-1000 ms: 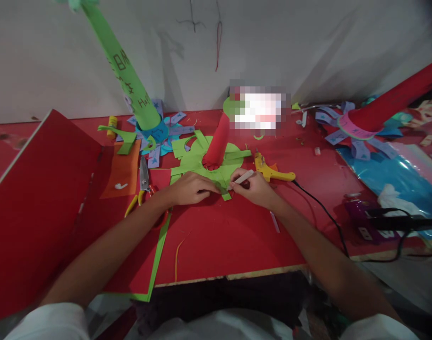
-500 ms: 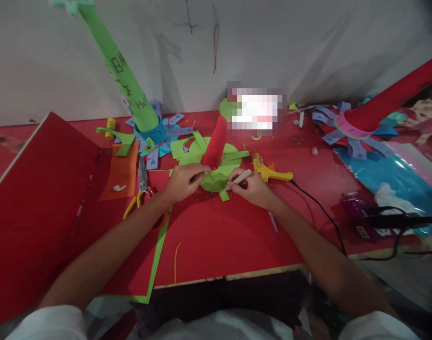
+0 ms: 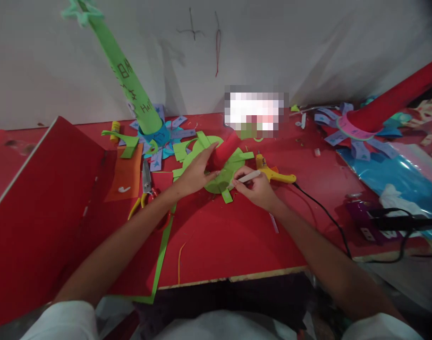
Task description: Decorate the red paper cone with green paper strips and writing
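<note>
A red paper tube (image 3: 227, 150) stands tilted to the right on a round green paper base (image 3: 221, 184) with green strips sticking out around its rim. My left hand (image 3: 195, 172) grips the tube low down, thumb in front and fingers on its far left side. In my right hand (image 3: 255, 191) is a slim white pen (image 3: 249, 176), pinched between thumb and fingers. Its tip points down at the base's front right edge, beside a short green strip (image 3: 227, 196); whether it touches is too small to tell.
A yellow glue gun (image 3: 277, 176) with a black cord lies right of my right hand. Scissors (image 3: 147, 177) rest on the left by an orange sheet (image 3: 122, 182). Behind stand a tall green paper tube (image 3: 136, 89) and a leaning red tube (image 3: 396, 104). A large red board (image 3: 35, 212) slants up at far left.
My left hand has moved from the base's front edge up to the red tube, which leans further right. My right hand keeps the pen near the same spot.
</note>
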Available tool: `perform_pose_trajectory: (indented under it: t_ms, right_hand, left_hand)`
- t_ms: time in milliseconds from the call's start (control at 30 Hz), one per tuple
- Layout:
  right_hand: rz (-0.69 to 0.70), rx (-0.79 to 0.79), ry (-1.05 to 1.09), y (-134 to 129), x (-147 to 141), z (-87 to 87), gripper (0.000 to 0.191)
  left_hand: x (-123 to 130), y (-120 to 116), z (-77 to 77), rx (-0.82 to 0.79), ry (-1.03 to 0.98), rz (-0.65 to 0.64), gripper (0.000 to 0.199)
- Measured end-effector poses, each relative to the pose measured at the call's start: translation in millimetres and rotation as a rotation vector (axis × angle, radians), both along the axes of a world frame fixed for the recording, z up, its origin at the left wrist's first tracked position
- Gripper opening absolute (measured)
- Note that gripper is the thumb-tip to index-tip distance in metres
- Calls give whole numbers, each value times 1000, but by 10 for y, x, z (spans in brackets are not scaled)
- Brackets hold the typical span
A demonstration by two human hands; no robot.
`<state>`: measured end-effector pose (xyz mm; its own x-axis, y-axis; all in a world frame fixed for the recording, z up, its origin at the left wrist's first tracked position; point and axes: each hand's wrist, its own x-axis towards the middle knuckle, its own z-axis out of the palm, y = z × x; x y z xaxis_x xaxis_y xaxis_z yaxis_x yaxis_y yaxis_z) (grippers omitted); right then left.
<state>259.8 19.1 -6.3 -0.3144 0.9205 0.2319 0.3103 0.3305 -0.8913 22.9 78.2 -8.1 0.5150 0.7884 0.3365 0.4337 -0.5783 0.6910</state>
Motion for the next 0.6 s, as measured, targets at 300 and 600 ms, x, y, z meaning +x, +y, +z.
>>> perform_pose_trajectory:
  t_ms: [300,600]
  right_hand:
    - [24,48,-123,-9,7,22,17]
    - [56,-17,-62,-17,14,-3,18]
  left_hand:
    - [30,-71,167,97,10,36,48]
    - [47,-95,233,105,29,282,42]
